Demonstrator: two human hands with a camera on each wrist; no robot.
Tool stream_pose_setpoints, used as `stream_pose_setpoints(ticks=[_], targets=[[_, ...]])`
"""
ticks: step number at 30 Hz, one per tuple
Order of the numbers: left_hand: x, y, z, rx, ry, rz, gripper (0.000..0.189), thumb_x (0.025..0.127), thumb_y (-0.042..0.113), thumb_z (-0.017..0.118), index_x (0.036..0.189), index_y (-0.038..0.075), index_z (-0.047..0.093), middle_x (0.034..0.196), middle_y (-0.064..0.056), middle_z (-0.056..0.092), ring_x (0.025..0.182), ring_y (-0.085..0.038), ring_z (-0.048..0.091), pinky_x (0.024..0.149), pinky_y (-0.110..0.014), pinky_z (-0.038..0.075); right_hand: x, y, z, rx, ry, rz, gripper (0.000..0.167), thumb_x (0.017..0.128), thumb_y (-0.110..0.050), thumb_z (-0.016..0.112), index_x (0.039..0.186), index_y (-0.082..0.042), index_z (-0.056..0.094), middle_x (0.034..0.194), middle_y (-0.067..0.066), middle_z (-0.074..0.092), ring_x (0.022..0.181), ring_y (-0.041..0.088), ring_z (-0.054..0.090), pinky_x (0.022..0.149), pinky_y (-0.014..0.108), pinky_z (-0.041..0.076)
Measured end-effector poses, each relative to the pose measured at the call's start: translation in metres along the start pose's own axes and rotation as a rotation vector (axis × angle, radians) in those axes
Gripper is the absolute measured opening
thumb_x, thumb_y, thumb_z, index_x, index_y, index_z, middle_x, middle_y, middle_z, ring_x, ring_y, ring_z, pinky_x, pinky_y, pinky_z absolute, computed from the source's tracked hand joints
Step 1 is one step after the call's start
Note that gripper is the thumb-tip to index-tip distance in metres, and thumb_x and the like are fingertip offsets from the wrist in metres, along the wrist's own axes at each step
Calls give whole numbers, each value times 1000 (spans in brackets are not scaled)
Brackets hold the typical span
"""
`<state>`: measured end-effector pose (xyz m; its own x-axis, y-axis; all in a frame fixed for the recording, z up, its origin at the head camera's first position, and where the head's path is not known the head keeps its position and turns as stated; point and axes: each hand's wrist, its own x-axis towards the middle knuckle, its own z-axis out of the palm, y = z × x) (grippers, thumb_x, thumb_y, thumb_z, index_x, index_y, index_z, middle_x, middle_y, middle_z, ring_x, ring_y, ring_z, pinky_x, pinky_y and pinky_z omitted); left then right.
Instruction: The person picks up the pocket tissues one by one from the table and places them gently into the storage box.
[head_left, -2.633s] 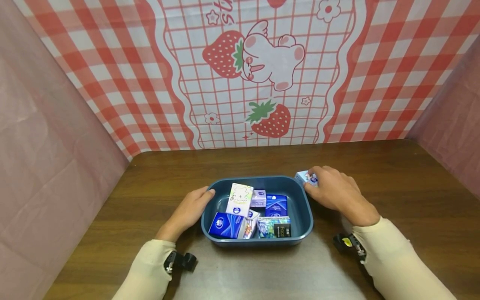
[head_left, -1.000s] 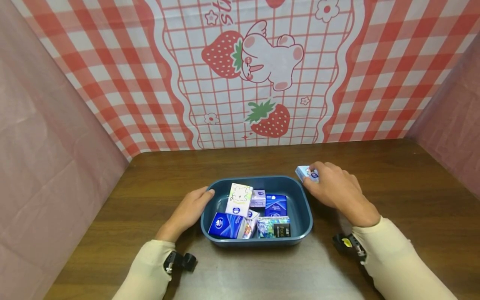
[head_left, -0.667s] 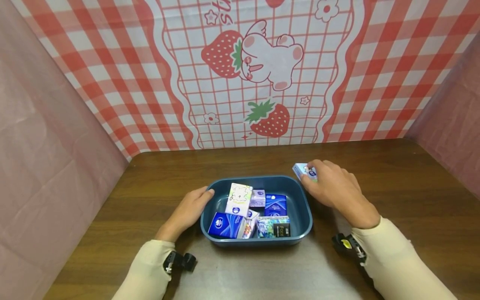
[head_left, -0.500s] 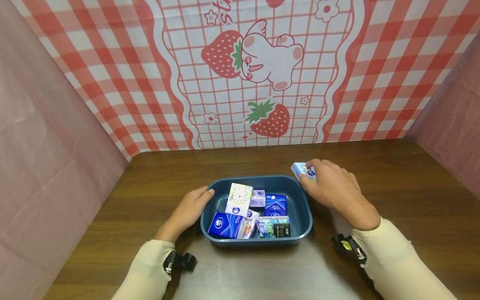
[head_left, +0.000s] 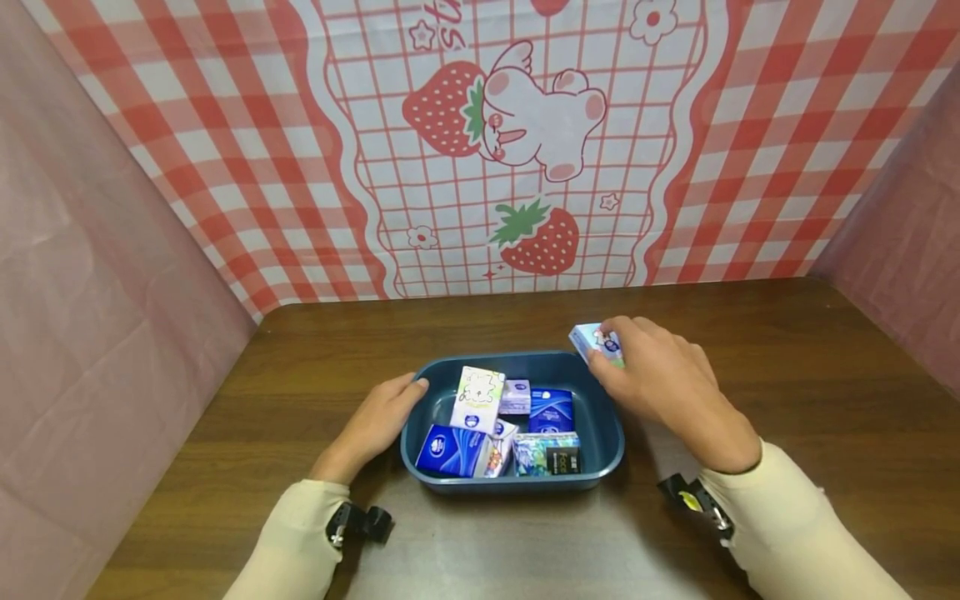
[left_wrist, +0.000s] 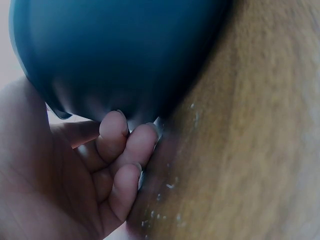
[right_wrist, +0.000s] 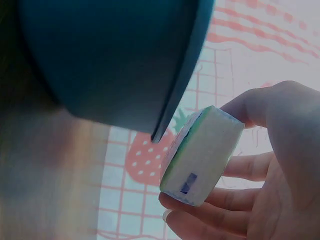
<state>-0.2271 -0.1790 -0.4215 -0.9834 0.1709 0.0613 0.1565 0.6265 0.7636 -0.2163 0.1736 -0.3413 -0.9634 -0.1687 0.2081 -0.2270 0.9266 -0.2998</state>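
In the head view, a dark teal plastic basin (head_left: 603, 450) holds several tissue packs, among them a white one (head_left: 480, 396), a blue one (head_left: 450, 451) and a green-blue one (head_left: 547, 455). My left hand (head_left: 378, 421) grips the basin's left end, thumb over the rim. Its fingers curl against the outer wall, as the left wrist view shows. My right hand (head_left: 660, 371) pinches a light blue tissue pack (head_left: 592, 340) between thumb and fingers at the basin's far right corner. In the right wrist view that pack's pale underside (right_wrist: 205, 155) is tilted beside the basin wall (right_wrist: 115, 60).
The basin stands on a brown wooden table (head_left: 285, 400). Behind it hangs a red checked cloth (head_left: 525, 192) with strawberry prints, and pink fabric (head_left: 97, 292) closes off the sides. Dark wrist mounts (head_left: 360, 523) sit on both cream sleeves.
My right hand has moved the light blue tissue pack up and leftward, from beside the basin to its far right corner. The left hand and the basin have stayed nearly still.
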Motion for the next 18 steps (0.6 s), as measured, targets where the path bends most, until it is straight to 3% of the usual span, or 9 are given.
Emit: stream_pose_setpoints(ticks=[6,18], targets=[[2,-2,0,9,17,27,36,106,36,44,109,11,70,96,-4,68,96,-22,61,93,-47,47,-3,-9,-5,-4,3,-26,54,95,-44,63,134,-8,56,121,19,62,92,33,62,71,54,54],[2,-1,0,3,14,16,35,106,37,45,108,12,70,96,-3,67,95,-22,60,93,-46,47,-7,-19,-6,-2,-18,-52,54,94,-46,63,133,-8,58,122,19,63,96,33,63,74,56,54]])
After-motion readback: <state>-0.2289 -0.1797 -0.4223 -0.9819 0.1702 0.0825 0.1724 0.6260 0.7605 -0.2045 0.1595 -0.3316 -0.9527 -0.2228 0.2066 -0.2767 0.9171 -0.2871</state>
